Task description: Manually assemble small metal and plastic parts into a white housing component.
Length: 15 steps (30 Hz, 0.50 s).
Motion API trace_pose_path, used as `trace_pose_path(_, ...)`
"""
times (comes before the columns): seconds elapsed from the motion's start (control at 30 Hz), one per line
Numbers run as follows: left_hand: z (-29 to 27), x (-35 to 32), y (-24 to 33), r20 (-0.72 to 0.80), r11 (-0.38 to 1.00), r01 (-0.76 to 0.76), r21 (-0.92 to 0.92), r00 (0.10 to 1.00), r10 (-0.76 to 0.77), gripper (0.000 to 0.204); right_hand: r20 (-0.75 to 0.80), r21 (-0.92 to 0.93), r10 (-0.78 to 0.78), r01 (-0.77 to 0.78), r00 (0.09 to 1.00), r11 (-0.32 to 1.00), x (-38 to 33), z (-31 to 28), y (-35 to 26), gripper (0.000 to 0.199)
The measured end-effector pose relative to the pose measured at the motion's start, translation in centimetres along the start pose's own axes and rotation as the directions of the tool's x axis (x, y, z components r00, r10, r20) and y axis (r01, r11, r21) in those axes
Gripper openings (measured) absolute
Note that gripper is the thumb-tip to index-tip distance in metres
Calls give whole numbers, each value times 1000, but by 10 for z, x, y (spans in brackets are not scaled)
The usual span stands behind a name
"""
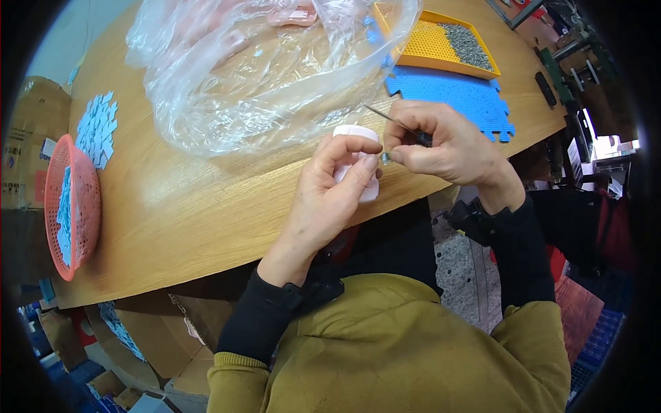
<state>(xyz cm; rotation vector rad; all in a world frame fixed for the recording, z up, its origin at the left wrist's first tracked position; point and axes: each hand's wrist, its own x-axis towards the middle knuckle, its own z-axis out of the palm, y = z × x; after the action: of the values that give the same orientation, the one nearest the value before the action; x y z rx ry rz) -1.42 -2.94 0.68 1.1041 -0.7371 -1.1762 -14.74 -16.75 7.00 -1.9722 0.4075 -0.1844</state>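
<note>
White plastic piece (358, 162) — pinched in left hand (330, 196) fingers, right hand (441, 148) alongside.

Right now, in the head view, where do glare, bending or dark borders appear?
Head view: glare shines on the clear plastic bag; the wooden table edge bends toward the rim; black borders darken the corners; both hands, left hand and right hand, look sharp.

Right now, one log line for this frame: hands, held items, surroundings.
left hand: holds white plastic part | right hand: grips thin dark tool | wooden table: clear plastic bag, yellow tray, blue mat, red basket
</note>
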Motion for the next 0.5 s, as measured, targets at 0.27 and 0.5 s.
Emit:
trace_pose_path(0.27,0,-13,4,-14,991,-12,-132,1000,10,6,-141,60,-61,70,988,996,-1,30,-2,6)
trace_pose_path(0.5,-11,-18,-1,-51,996,-77,-32,996,76,2,-328,-137,-218,182,919,974,-10,49,-3,8)
